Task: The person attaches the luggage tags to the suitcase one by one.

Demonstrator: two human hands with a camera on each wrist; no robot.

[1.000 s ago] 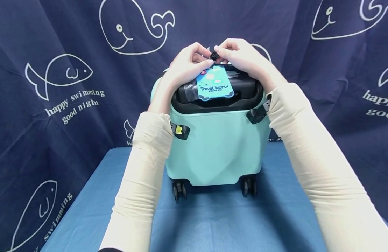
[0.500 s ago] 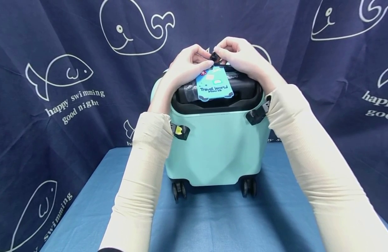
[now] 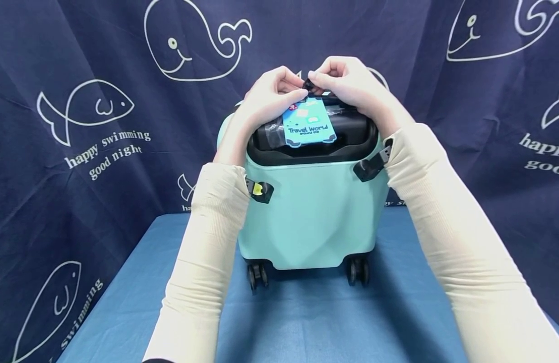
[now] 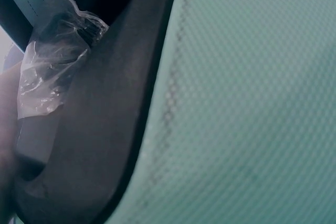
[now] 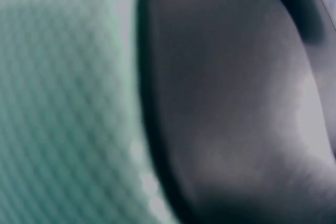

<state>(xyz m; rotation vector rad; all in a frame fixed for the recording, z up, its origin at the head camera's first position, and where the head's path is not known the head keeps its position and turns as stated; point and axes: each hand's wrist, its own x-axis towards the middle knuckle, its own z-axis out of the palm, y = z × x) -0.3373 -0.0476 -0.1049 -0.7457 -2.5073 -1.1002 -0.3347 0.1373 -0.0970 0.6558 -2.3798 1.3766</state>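
A mint-green suitcase stands upright in the head view, its top set with a black recessed panel and handle. Over that handle hangs a light-blue luggage tag printed "Travel World". At the tag's upper end, my left hand pinches a small black strap piece between thumb and fingers. My right hand pinches the same piece from the other side, fingertips close to the left ones. Clear plastic wrap covers part of the handle in the left wrist view. The right wrist view holds only the suitcase's green shell and black panel.
Black wheels carry the suitcase on a blue-covered table. Behind it hangs a navy curtain with white whale and fish drawings. Wrist cameras sit at both cream sleeve cuffs, close to the suitcase front.
Both hands keep their pinch on the black strap piece, with only slight fingertip shifts. The right hand rises a little, then comes back down. The suitcase stays put.
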